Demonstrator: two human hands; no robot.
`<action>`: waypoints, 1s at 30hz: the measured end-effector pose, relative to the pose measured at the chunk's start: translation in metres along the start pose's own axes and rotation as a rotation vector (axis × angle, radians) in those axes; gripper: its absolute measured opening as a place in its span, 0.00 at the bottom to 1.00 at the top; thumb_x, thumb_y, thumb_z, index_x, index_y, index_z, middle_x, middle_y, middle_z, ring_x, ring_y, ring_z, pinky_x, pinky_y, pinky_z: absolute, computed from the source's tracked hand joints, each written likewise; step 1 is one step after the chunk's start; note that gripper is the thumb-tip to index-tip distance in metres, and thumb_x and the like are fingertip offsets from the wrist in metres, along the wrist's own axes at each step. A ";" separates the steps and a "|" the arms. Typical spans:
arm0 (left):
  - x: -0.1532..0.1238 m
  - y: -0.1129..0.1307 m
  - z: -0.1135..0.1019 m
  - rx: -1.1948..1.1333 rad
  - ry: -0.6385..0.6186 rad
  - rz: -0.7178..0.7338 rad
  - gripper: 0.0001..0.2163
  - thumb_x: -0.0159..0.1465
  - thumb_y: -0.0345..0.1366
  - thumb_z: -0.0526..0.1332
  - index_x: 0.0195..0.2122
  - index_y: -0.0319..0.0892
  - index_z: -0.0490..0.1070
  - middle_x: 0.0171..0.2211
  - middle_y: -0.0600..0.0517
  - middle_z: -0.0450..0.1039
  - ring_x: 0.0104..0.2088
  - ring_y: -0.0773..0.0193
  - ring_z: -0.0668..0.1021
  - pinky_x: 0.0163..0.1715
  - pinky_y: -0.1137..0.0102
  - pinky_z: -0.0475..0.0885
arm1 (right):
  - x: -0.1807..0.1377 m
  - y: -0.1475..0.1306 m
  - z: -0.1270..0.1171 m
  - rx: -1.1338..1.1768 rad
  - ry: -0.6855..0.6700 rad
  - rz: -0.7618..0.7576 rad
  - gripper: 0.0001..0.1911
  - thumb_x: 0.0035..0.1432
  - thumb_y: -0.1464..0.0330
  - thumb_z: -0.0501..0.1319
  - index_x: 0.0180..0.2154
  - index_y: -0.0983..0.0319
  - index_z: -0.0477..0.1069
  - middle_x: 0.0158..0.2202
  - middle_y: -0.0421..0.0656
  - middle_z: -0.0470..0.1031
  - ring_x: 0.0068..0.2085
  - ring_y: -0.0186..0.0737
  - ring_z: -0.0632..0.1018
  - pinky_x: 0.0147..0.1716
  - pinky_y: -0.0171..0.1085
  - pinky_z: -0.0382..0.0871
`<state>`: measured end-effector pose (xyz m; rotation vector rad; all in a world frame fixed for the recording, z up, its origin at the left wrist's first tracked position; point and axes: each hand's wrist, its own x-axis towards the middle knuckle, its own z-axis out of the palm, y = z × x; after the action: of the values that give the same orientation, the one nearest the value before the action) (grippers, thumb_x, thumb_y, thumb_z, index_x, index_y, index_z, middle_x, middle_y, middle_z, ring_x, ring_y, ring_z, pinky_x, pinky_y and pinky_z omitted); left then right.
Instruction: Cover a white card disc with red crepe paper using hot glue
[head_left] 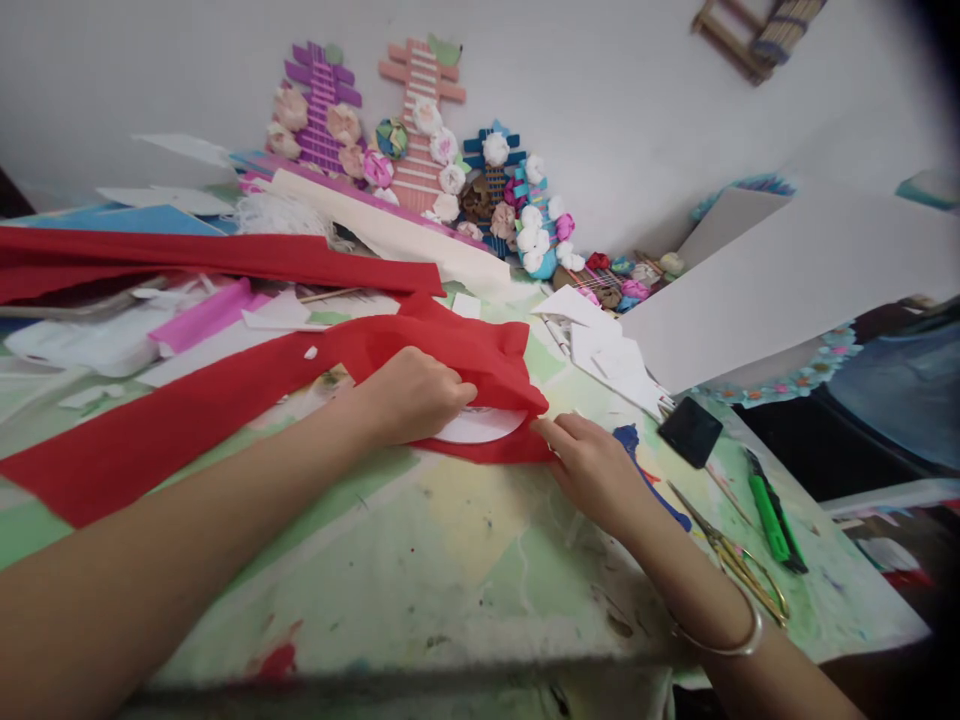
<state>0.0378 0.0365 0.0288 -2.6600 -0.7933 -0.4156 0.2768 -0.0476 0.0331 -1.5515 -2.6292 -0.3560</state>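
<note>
A long strip of red paper (247,388), perhaps crepe paper, lies across the middle of the table and bunches up at its right end. Partly under its folds is a flat white disc (484,426). My left hand (420,395) is closed on the bunched red paper above the disc. At the right end of the sheet, my right hand (592,460) pinches the edge of the same paper between thumb and fingers. A silver bangle (739,640) circles my right wrist.
Gold-handled scissors (739,565), a green utility knife (772,515) and a black square (690,432) lie at the right. White paper scraps (615,360) sit behind them. Another folded red sheet (225,255) is at the back left. Flower-decorated stick crafts (424,130) lean against the wall.
</note>
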 end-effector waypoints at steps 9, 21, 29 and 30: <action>0.002 0.005 0.001 0.007 0.001 -0.021 0.16 0.64 0.37 0.52 0.22 0.40 0.69 0.17 0.48 0.71 0.17 0.64 0.69 0.19 0.72 0.53 | 0.013 -0.004 0.008 0.279 0.193 0.210 0.09 0.59 0.70 0.56 0.35 0.61 0.77 0.27 0.42 0.78 0.26 0.36 0.75 0.27 0.32 0.62; 0.001 0.004 0.010 -0.170 -0.016 -0.027 0.17 0.66 0.37 0.51 0.21 0.38 0.69 0.20 0.48 0.72 0.21 0.66 0.70 0.21 0.71 0.54 | 0.033 -0.014 0.022 0.395 0.321 0.360 0.08 0.53 0.71 0.58 0.31 0.60 0.76 0.27 0.42 0.81 0.27 0.40 0.79 0.30 0.34 0.67; 0.002 0.006 0.008 -0.152 -0.040 0.039 0.17 0.65 0.35 0.51 0.21 0.38 0.70 0.19 0.49 0.70 0.19 0.66 0.68 0.21 0.70 0.54 | 0.038 -0.019 0.026 0.346 0.323 0.369 0.08 0.53 0.71 0.56 0.29 0.61 0.74 0.26 0.43 0.80 0.26 0.40 0.78 0.28 0.34 0.65; 0.003 0.006 0.007 -0.152 -0.039 0.039 0.17 0.65 0.35 0.51 0.21 0.38 0.70 0.19 0.49 0.70 0.19 0.66 0.67 0.21 0.70 0.54 | 0.039 -0.019 0.026 0.334 0.320 0.371 0.08 0.53 0.71 0.56 0.28 0.61 0.74 0.26 0.43 0.80 0.26 0.39 0.78 0.28 0.34 0.65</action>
<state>0.0448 0.0357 0.0216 -2.8275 -0.7468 -0.4312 0.2423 -0.0174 0.0114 -1.6557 -1.9905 -0.1160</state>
